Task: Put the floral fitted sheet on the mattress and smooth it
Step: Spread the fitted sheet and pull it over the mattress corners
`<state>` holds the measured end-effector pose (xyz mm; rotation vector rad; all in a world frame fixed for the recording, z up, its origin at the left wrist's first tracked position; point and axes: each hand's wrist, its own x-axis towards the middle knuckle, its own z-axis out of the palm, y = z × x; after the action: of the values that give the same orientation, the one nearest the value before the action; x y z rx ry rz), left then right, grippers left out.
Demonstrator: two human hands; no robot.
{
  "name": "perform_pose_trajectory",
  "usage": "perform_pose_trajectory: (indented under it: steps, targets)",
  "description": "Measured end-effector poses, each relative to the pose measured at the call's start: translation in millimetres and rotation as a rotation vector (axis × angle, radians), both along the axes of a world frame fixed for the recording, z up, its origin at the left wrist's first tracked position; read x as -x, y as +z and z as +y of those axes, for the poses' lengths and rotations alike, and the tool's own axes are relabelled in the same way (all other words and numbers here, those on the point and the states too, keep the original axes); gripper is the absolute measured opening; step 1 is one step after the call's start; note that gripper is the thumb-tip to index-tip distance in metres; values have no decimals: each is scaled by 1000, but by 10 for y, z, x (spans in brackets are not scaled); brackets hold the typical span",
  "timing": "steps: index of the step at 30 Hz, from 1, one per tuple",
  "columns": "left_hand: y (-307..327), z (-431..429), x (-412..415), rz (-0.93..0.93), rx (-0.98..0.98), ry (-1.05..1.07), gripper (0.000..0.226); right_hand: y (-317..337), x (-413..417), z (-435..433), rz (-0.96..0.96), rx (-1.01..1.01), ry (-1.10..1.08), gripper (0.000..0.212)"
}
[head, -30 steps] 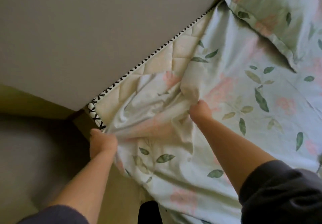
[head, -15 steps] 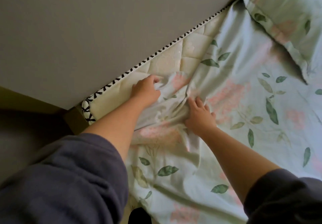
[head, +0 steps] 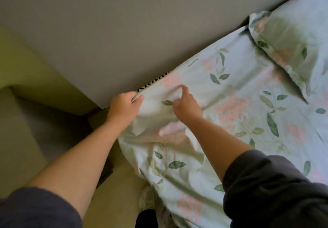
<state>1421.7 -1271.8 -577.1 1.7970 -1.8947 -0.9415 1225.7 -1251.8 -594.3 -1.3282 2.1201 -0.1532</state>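
Most mattress piping (head: 154, 81) beneath floral sheet (head: 236, 78)

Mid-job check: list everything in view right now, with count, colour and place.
floral fitted sheet: one, pale with pink flowers and green leaves, fills the right half, bunched at the near corner.
mattress: one, only a short stretch of black-and-white piping shows, against the wall.
pillow: one, same floral print, on the sheet, top right.
wall: one, grey, top.
dark object: one, black, bottom edge; cannot tell what.
left hand: one, grips the sheet's edge at the corner by the wall.
right hand: one, over the sheet beside it; blurred, grip unclear.
sleeves: two, dark, bottom corners.
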Motion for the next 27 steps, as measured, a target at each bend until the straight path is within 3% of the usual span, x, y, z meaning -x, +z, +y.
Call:
perform_pose_trajectory:
  steps: [2, 5, 8, 11, 15, 17, 21, 23, 25, 27]
  targets:
    - [285, -26, -134, 58, 36, 42, 35, 192, -198, -53, -42, 127, 53, 74]
    - [531, 28, -444, 4, 61, 27, 30, 395, -374, -137, -14, 190, 185, 73]
    - [650, 231, -771, -255, 79, -30, 37, 510, -507, -145, 2, 160, 230, 72]
    - [765, 371, -1092, -522, 87, 75, 29, 598, -701, -124, 1, 174, 301, 78]
    - [747, 431, -1323, -647, 20, 313, 23, 609, -934, -118, -60, 58, 451, 70]
    - [661, 410, -1409, -495, -29, 474, 28, 558, -1019, -127, -72, 45, 476, 63]
    - [601, 353, -1418, 348, -72, 780, 29, 497, -1084, -249, -96, 85, 397, 46]
    - [575, 375, -1425, 427, -62, 845, 30, 498, -1109, -324, -121, 97, 352, 42]
    - [562, 426, -1496, 184, -7, 834, 34, 506, -1121, -361, -146, 110, 339, 39]
    - [551, 445, -1615, -289, 74, 711, 33, 505, -1111, -369, -179, 102, 345, 39]
